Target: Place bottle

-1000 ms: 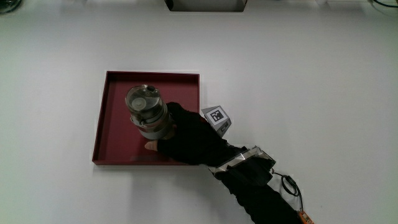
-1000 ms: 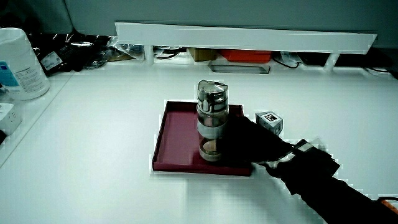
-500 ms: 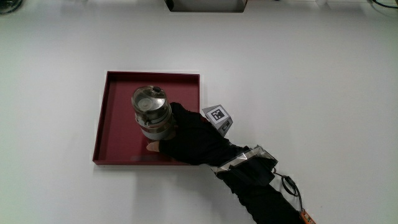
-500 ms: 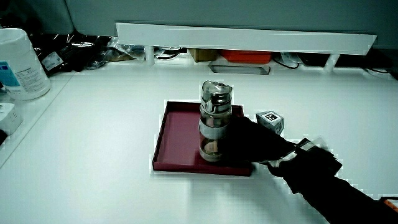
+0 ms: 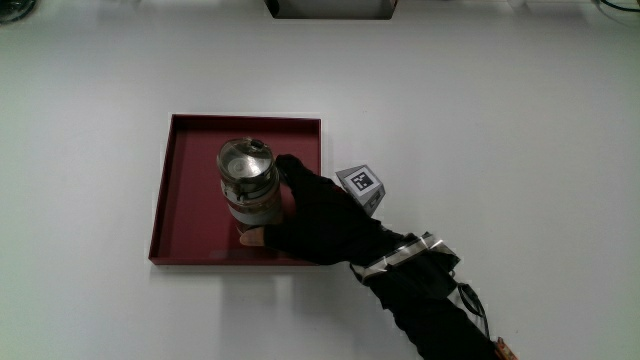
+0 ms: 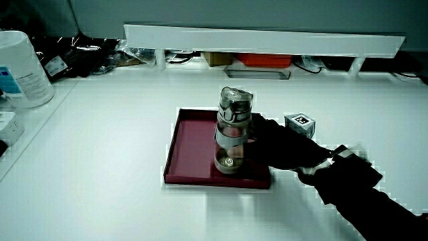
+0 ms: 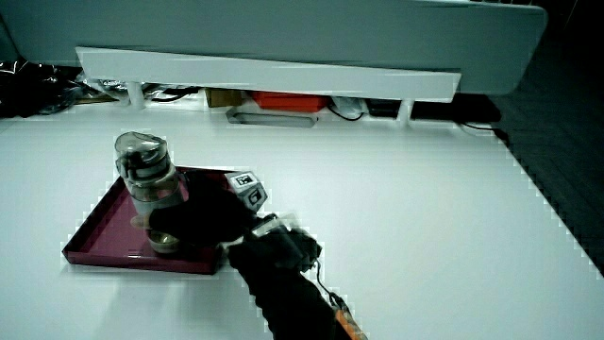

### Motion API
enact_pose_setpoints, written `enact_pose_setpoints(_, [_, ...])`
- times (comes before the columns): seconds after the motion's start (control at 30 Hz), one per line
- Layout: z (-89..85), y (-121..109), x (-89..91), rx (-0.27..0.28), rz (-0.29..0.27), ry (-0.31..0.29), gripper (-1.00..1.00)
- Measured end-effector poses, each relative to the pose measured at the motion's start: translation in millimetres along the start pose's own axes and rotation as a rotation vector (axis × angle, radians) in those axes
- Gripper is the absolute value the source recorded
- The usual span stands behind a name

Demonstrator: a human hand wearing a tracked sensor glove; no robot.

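A clear bottle [image 5: 248, 187] with a grey lid and grey band stands upright in the dark red tray [image 5: 185, 190], near the tray's edge closest to the person. Both side views show the bottle [image 6: 233, 132] [image 7: 149, 191] standing on the tray [image 6: 194, 144] [image 7: 94, 229]. The gloved hand [image 5: 315, 213] [image 6: 277, 147] [image 7: 203, 217] is beside the bottle, its fingers wrapped around the lower body, the thumb showing at the base. The patterned cube [image 5: 362, 186] sits on the hand's back.
A low white partition [image 6: 264, 39] [image 7: 264, 77] runs along the table's edge farthest from the person, with cables and boxes under it. A white canister [image 6: 20, 67] stands at the table's edge in a side view. A white box [image 5: 328, 8] lies farther from the person than the tray.
The bottle has come from tilted to upright and shifted slightly toward the hand's side of the tray. The hand stays on it, with the forearm swung a little.
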Motion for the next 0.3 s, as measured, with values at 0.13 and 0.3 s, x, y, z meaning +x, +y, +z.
enact_pose_setpoints(0.13, [12.3,-20.2,-21.3,-0.018,0.010,0.044,-1.00])
enact_pose_setpoints(0.3, [31.4,-52.0,-50.3,-0.021,-0.049,-0.001,-1.00])
